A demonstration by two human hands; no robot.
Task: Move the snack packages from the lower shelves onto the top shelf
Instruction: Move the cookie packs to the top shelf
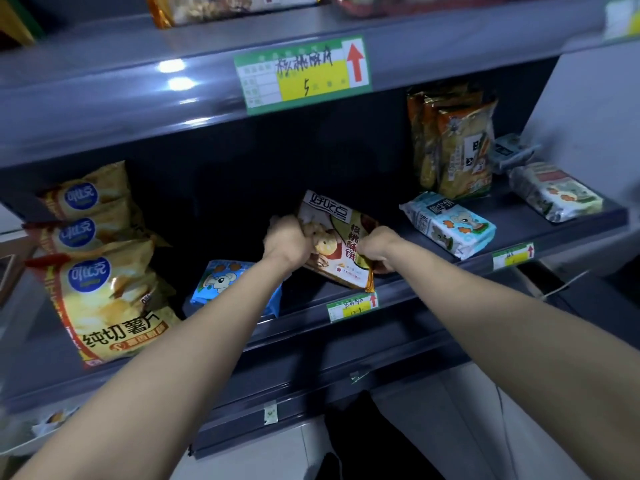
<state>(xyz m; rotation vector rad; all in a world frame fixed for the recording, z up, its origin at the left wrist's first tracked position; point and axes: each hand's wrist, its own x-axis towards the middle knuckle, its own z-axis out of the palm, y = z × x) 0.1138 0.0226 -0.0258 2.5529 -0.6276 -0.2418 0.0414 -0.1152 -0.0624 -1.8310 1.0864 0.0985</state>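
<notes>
Here my left hand (289,237) and right hand (375,249) each clutch the walnut biscuit pack (341,242) by a side, ready, I judge, to raise it level.

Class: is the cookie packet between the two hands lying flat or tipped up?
Tipped up: the cookie packet leans, top edge raised; left hand and right hand grip its sides.

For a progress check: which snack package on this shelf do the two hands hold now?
The white-and-brown cookie packet with orange edges, mid-shelf: the left hand and right hand both grip it; nothing else is touched.
</notes>
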